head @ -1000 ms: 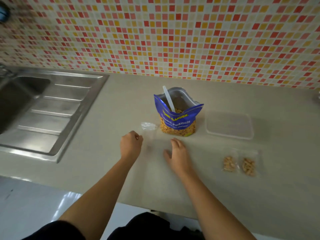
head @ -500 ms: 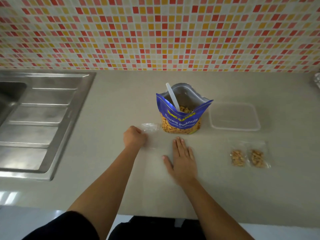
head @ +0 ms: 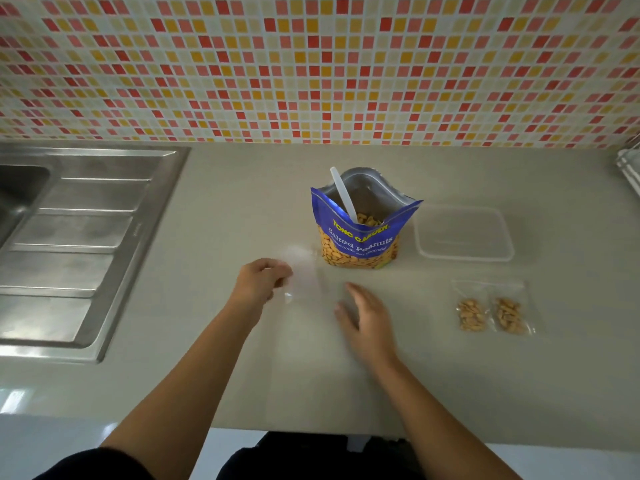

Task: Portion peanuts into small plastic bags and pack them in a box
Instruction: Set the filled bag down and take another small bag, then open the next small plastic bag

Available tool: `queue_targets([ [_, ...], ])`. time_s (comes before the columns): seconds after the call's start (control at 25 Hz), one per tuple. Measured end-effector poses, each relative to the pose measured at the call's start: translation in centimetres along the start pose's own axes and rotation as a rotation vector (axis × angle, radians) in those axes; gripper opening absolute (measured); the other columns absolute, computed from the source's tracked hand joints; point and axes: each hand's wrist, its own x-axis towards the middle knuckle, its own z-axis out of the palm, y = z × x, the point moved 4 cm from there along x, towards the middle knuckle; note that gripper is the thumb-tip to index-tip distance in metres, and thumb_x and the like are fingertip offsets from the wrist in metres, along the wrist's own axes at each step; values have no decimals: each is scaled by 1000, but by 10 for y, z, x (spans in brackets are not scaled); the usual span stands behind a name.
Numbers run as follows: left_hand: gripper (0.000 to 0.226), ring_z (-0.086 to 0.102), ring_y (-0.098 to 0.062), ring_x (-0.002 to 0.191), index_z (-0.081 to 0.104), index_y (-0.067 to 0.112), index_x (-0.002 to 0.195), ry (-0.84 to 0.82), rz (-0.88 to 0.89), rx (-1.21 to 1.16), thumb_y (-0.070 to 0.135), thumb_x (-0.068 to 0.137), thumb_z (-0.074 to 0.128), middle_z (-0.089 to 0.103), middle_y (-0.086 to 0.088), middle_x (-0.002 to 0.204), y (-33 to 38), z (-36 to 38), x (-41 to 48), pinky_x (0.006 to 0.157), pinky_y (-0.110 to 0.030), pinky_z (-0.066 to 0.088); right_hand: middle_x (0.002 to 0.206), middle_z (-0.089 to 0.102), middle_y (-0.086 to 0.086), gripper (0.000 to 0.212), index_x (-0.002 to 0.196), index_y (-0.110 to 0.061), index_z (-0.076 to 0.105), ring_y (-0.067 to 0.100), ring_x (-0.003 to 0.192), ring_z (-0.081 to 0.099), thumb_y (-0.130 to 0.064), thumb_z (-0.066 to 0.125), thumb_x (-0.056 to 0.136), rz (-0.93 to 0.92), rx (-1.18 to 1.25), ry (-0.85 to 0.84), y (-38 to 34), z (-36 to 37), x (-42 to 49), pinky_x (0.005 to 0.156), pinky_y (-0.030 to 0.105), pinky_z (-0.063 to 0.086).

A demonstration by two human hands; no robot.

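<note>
A blue bag of salted peanuts (head: 360, 237) stands open on the counter with a white plastic spoon (head: 341, 190) sticking out of it. My left hand (head: 263, 278) has its fingers curled and pinches the edge of an empty clear small plastic bag (head: 304, 275) just left of the peanut bag. My right hand (head: 367, 320) is blurred, with straight fingers, on or just over the counter beside that clear bag. Two filled small bags of peanuts (head: 491, 315) lie at the right. A clear plastic box (head: 464, 233) sits right of the peanut bag.
A steel sink with a ribbed drainboard (head: 72, 237) takes up the left of the counter. A mosaic tile wall (head: 311, 64) runs along the back. A white rack edge (head: 628, 168) shows at the far right. The counter's front edge (head: 311, 434) is near my body.
My right hand has slid back and to the right from its flat spot on the counter. My left hand has drawn the clear bag slightly toward me.
</note>
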Motion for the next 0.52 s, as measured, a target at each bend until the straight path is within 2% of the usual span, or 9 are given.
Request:
queue_targets([
  [0.08,18,59,-7,60,59,16,71,-113,-75,-212,4,83,61,69,2,71,-11,11,-19,48,-19,29,111,66,3,40,118,-12,59,12,103,61,-37,60,87,197,392,20,-5,-13,1,87,11,40],
  [0.12,19,61,-5,59,58,16,71,-151,-99,-283,3,85,59,71,5,70,-15,18,-28,48,-17,31,104,65,0,35,118,-14,56,5,94,62,-30,62,86,301,588,-26,-10,-14,1,81,8,43],
  [0.2,20,63,-3,59,56,16,73,-202,-120,-348,2,87,57,72,7,69,-22,32,-40,48,-15,34,91,62,0,39,120,-15,48,-4,76,61,-20,64,85,399,816,-86,-18,-12,1,72,9,46],
  [0.28,18,63,-5,61,55,16,75,-228,-132,-379,3,87,58,71,5,70,-24,43,-46,49,-13,39,83,60,1,45,119,-15,45,2,67,59,-15,69,81,438,883,-30,-19,-14,1,67,13,47],
  [0.36,12,63,-6,62,57,15,78,-239,-151,-443,9,89,57,68,0,75,-23,47,-47,52,-13,46,79,64,3,50,118,-15,45,9,67,59,-12,73,77,453,870,61,-14,-21,4,68,19,48],
  [0.44,19,66,-8,68,59,15,77,-241,-184,-561,25,93,53,69,0,77,-21,44,-42,60,-18,51,75,66,0,53,118,-19,44,11,67,60,-11,75,76,438,820,59,-9,-27,5,71,23,49],
  [0.52,25,69,-10,74,61,12,77,-257,-204,-645,29,94,51,71,0,76,-18,39,-38,66,-21,56,73,68,-1,53,115,-28,45,12,67,62,-13,76,75,410,775,20,-6,-31,5,74,27,50],
])
